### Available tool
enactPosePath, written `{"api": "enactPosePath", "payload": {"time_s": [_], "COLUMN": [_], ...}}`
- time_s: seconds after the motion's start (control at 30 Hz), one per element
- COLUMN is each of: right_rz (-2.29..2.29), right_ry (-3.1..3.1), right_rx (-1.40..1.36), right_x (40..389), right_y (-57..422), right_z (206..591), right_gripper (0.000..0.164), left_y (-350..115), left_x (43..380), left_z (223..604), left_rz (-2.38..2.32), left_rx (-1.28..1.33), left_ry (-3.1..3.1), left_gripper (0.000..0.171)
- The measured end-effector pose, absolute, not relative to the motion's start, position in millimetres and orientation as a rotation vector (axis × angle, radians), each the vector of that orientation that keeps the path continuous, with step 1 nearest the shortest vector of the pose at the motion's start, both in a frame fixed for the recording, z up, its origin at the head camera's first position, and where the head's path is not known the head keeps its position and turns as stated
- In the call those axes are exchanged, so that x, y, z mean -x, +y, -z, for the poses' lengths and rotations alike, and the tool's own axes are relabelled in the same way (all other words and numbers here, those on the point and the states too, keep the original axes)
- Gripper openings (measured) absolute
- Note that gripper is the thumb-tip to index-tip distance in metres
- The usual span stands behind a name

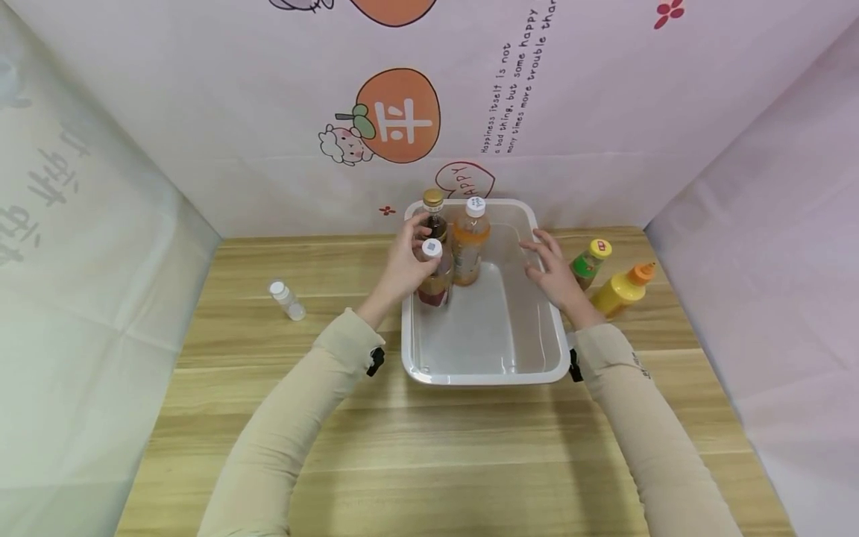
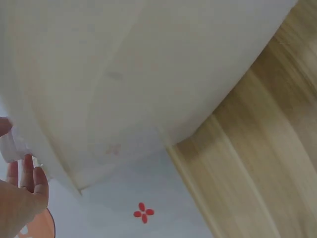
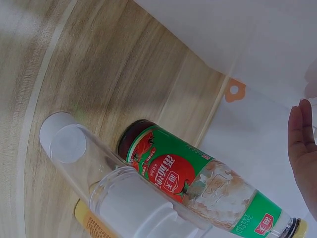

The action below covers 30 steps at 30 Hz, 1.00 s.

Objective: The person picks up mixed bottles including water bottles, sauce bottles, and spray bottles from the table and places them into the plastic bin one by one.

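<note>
In the head view, my left hand (image 1: 405, 268) holds a white-capped bottle (image 1: 436, 287) near its neck, inside the left part of a white plastic basin (image 1: 486, 379). Just behind it stand a dark bottle with a gold cap (image 1: 432, 198) and an orange-tinted bottle (image 1: 467, 253) with a white cap. In the left wrist view, only the thumb and fingers of the left hand (image 2: 25, 198) show, beyond the basin's outer wall (image 2: 124, 74). My right hand (image 1: 557, 276) is over the basin's right rim, fingers spread and holding nothing.
Right of the basin stand a green-labelled sauce bottle (image 3: 168, 163) and a yellow squeeze bottle (image 1: 619, 293) with an orange tip. A clear bottle (image 3: 84, 153) shows beside them in the right wrist view. A small white-capped bottle (image 1: 288, 302) is on the table's left side.
</note>
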State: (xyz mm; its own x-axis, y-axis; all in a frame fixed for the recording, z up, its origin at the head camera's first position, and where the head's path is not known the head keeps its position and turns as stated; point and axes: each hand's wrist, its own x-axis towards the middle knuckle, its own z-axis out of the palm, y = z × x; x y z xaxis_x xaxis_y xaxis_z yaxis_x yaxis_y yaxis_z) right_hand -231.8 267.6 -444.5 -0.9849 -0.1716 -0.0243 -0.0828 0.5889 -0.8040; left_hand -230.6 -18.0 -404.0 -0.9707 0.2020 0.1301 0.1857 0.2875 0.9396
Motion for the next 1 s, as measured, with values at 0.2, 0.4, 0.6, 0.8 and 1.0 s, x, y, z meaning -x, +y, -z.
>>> {"api": "enactPosePath", "payload": {"time_s": [0.2, 0.4, 0.6, 0.8, 1.0], "right_rz": [1.363, 1.358, 1.363, 1.366, 1.35], "right_ry": [2.723, 2.72, 2.711, 2.714, 2.718], "right_rx": [0.216, 0.216, 0.208, 0.215, 0.214], "right_x": [231.9, 231.5, 230.8, 230.8, 231.8], "right_y": [268.1, 268.6, 269.3, 268.4, 267.5], "right_z": [444.9, 443.9, 443.8, 444.4, 445.0], "right_gripper": [0.045, 0.046, 0.047, 0.047, 0.046], "left_y": [-16.2, -13.3, -10.6, -11.4, -12.0], "left_x": [230.0, 231.6, 232.9, 233.0, 233.4], "left_z": [411.0, 415.0, 416.3, 417.8, 419.3], "left_rz": [-1.818, -1.818, -1.814, -1.796, -1.777], "left_rx": [-0.353, -0.301, -0.257, -0.247, -0.274], "left_ry": [2.515, 2.514, 2.511, 2.537, 2.56], "left_gripper": [0.073, 0.073, 0.072, 0.071, 0.067]}}
